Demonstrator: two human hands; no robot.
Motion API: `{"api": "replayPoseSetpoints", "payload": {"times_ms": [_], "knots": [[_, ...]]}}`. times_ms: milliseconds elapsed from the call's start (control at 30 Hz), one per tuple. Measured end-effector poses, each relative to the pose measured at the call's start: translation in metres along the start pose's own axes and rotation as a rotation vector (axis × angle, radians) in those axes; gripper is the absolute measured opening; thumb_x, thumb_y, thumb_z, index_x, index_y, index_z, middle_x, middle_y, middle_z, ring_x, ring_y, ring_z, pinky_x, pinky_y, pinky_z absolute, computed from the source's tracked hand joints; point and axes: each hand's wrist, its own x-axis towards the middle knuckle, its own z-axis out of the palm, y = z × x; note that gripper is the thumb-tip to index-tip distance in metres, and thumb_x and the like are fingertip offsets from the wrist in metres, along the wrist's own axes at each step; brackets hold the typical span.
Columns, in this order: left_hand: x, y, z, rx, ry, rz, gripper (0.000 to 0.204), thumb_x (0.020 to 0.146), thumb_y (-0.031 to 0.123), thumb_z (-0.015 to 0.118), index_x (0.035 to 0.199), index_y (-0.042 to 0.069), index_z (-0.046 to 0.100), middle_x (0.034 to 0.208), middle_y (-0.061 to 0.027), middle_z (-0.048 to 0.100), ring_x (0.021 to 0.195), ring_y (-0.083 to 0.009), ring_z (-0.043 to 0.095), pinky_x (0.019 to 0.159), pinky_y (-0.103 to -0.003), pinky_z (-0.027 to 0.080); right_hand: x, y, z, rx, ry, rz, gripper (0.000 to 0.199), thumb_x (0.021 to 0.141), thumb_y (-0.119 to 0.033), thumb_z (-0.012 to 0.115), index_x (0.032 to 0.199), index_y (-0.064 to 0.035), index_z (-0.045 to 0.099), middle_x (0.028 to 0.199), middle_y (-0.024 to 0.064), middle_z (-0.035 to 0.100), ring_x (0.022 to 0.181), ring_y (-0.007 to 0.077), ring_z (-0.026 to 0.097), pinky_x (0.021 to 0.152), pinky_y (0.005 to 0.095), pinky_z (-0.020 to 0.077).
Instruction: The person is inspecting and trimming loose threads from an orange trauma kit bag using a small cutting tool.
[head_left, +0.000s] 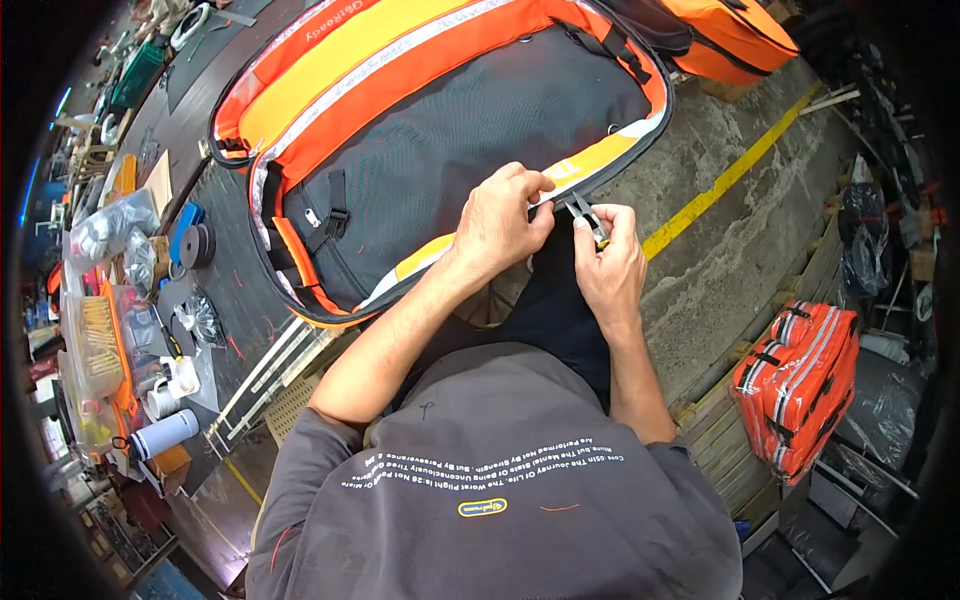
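Observation:
A large orange, yellow and dark grey bag lies flat on a dark work table, its rim hanging over the edge toward me. My left hand pinches the bag's yellow edge trim by the zipper. My right hand holds small metal thread snips, their tip touching the same trim just right of my left fingers. Both hands meet at the bag's lower right edge.
Another orange bag lies at the top right. A stack of orange bags rests on a wooden pallet at the right. Plastic bags of parts, tape rolls, a white bottle and trays crowd the table's left side. Concrete floor with a yellow line lies below.

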Motion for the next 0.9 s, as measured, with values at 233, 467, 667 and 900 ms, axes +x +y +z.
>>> {"api": "replayPoseSetpoints", "payload": {"times_ms": [233,467,667,900], "knots": [[-0.001,0.002,0.001,-0.002,-0.004,-0.001,0.025,0.088,0.010,0.079,0.111,0.002,0.078,0.095,-0.0135,0.070,0.089,-0.0310,0.076,0.081,-0.043,0.062,0.005,-0.017,-0.011,-0.154,-0.017,-0.046,0.024,0.095,-0.017,0.076,0.110,-0.0036,0.062,0.098,0.0191,0.072,0.091,0.0433,0.071,0.082,0.0527,0.0552],[-0.002,-0.001,0.002,-0.006,0.017,0.022,0.024,0.088,0.010,0.079,0.110,0.002,0.078,0.095,-0.0136,0.071,0.089,-0.0313,0.076,0.081,-0.043,0.063,0.007,-0.022,-0.014,-0.145,-0.053,-0.015,0.025,0.095,-0.017,0.077,0.109,-0.0029,0.062,0.099,0.0194,0.072,0.092,0.0431,0.071,0.082,0.0523,0.0554],[-0.001,-0.001,0.002,-0.001,0.024,0.033,0.023,0.088,0.011,0.079,0.109,0.001,0.078,0.095,-0.0140,0.071,0.088,-0.0317,0.076,0.081,-0.044,0.062,0.002,-0.011,-0.005,-0.030,-0.020,0.026,0.025,0.100,-0.018,0.075,0.114,-0.0014,0.062,0.100,0.0212,0.073,0.093,0.0412,0.073,0.084,0.0504,0.0567],[-0.001,0.000,0.001,-0.007,0.011,0.016,0.022,0.088,0.011,0.079,0.107,0.001,0.078,0.094,-0.0142,0.071,0.088,-0.0317,0.076,0.080,-0.044,0.062,-0.008,0.031,0.020,0.623,-0.079,0.167,0.024,0.108,-0.017,0.071,0.121,-0.0015,0.059,0.103,0.0065,0.068,0.087,0.0163,0.063,0.080,0.0337,0.0552]]}}
